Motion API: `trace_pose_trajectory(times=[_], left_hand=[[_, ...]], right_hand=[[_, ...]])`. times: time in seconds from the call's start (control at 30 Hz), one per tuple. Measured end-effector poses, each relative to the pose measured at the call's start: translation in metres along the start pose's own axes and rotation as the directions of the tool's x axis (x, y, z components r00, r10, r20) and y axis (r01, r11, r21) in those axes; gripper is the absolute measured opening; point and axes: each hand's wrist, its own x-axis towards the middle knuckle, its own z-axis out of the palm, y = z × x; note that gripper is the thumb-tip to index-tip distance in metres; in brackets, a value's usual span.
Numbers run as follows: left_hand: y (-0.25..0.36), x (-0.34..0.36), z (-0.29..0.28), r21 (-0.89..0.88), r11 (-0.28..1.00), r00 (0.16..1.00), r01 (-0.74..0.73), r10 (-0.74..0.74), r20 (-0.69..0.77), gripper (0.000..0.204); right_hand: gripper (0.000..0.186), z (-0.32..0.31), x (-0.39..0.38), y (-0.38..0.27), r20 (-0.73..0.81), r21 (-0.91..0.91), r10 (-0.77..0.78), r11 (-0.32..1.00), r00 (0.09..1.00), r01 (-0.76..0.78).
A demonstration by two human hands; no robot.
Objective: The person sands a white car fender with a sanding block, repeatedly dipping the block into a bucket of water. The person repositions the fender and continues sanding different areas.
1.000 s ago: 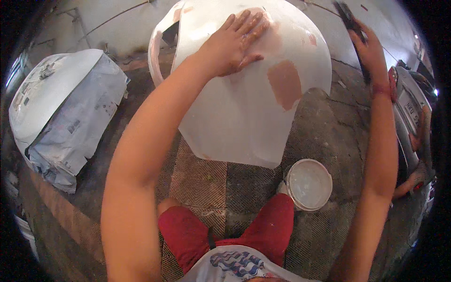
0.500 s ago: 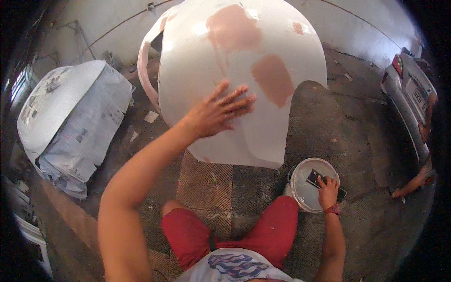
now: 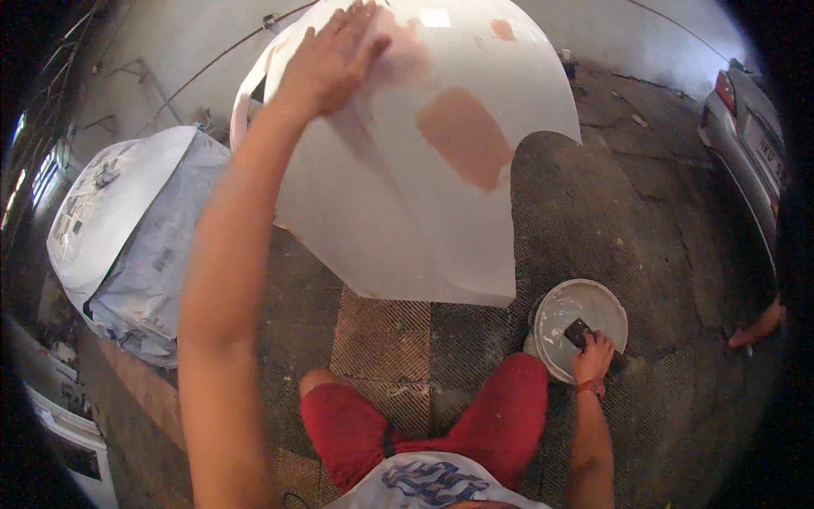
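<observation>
A white car body panel (image 3: pixel 390 229) with reddish-brown filler patches (image 3: pixel 462 136) stands in front of me. My left hand (image 3: pixel 331 64) lies on or just over its upper part, by the upper patch, fingers apart and holding nothing. At lower right, my right hand (image 3: pixel 593 356) grips a dark sanding block (image 3: pixel 577 332) inside a white bucket (image 3: pixel 553 305) of cloudy liquid, beside my right knee. The far end of the block is partly hidden by my fingers.
A white panel (image 3: pixel 114 204) partly wrapped in newspaper stands at the left. A silver car's rear (image 3: pixel 739 144) is at the right, with someone else's hand or limb (image 3: pixel 755 327) below it. A wall (image 3: pixel 186 42) is behind; patterned floor tiles (image 3: pixel 377 339) lie underneath.
My right hand has lowered the dark block from upper right into the bucket. My left hand dropped to the panel's middle, then moved back up toward its top left.
</observation>
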Motion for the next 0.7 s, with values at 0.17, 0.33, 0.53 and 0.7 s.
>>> trace_pose_trajectory(times=[0.17, 0.33, 0.53, 0.7], left_hand=[[-0.010, 0.024, 0.024, 0.002, 1.000, 0.992, 0.012, -0.012, -0.124, 0.085], [0.067, -0.018, 0.024, 0.102, 0.983, 0.952, -0.152, 0.173, -0.252, 0.094], [0.095, -0.065, 0.038, 0.096, 0.973, 0.944, -0.210, 0.227, -0.239, 0.107], [0.115, -0.113, 0.062, 0.103, 0.974, 0.977, -0.204, 0.209, -0.048, 0.110]], right_hand=[[0.048, 0.004, 0.006, -0.005, 0.080, -0.017, -0.005, 1.000, 0.997, 0.006], [0.049, -0.005, 0.001, 0.003, 0.050, -0.027, -0.004, 1.000, 0.999, 0.005], [0.050, -0.002, 0.004, -0.003, 0.094, -0.059, -0.024, 0.998, 0.995, 0.029], [0.049, -0.003, 0.002, -0.005, 0.086, -0.040, -0.048, 0.998, 0.995, 0.052]])
